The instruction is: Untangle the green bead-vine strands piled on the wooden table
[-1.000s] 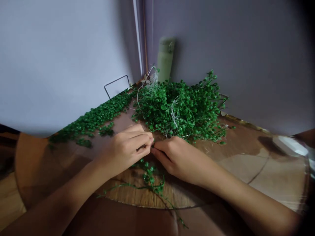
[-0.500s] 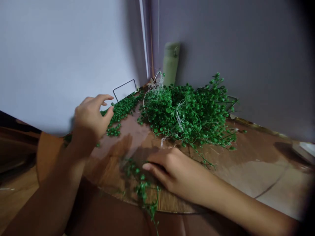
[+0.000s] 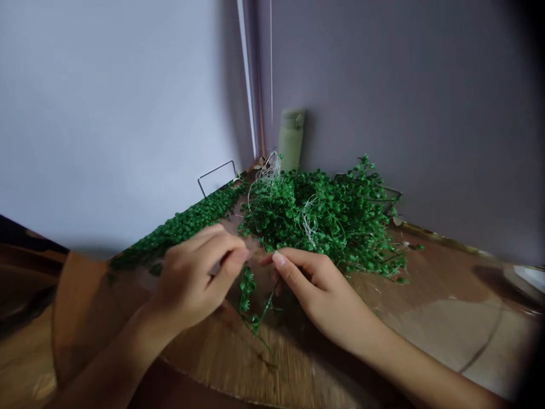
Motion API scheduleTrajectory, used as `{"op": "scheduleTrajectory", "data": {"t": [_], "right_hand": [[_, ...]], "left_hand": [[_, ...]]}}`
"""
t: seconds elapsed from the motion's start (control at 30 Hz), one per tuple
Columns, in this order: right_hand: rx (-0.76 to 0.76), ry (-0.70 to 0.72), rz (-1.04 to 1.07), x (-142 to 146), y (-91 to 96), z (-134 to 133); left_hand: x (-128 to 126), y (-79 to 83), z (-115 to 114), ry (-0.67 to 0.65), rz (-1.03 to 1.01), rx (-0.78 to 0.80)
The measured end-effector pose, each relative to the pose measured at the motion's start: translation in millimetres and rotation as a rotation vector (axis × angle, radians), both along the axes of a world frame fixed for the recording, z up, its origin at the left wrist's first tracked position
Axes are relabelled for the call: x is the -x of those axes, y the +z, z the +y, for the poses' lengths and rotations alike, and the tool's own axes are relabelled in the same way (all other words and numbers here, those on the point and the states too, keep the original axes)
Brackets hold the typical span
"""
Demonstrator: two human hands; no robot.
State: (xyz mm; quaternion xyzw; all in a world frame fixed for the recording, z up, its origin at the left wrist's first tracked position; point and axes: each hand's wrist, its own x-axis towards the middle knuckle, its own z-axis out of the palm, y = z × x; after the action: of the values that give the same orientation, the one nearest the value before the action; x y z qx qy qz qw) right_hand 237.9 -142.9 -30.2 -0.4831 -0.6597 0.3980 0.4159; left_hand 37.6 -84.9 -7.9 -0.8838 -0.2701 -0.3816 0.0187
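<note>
A small green leafy sprig (image 3: 248,295) hangs between my two hands over the wooden table (image 3: 426,318). My right hand (image 3: 317,287) pinches its upper stem with finger and thumb closed. My left hand (image 3: 198,278) has its fingers curled, and its fingertips pinch at the top of the same sprig. Just behind my hands lies a large tangled heap of green sprigs (image 3: 323,218) with pale threads in it. A row of loose green pieces (image 3: 183,227) lies along the table's left edge.
A pale green bottle (image 3: 291,139) stands upright in the corner against the grey wall. A bent wire frame (image 3: 216,173) rises at the table's far left edge. A light object (image 3: 528,276) shows at the far right.
My left hand came back from the row of loose pieces at the left to meet my right hand. The sprig has been lifted off the table and now hangs between both hands.
</note>
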Motion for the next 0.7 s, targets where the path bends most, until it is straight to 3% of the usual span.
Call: {"op": "scheduleTrajectory", "data": {"t": [0.1,0.33,0.53,0.7], "right_hand": [[0.028,0.039,0.112,-0.6,-0.1,1.9],[-0.056,0.150,0.110,-0.8,-0.2,2.6],[-0.158,0.049,-0.191,-3.5,2.6,3.5],[-0.244,-0.034,-0.472,-3.6,-1.3,2.5]], "left_hand": [[-6.3,-8.7,-3.8,-0.143,0.035,0.098],[-13.1,-20.7,-2.4,-0.119,-0.013,0.138],[-16.5,-20.3,-2.6,-0.121,-0.075,0.165],[-18.6,-19.9,-2.7,-0.037,-0.087,0.334]]}}
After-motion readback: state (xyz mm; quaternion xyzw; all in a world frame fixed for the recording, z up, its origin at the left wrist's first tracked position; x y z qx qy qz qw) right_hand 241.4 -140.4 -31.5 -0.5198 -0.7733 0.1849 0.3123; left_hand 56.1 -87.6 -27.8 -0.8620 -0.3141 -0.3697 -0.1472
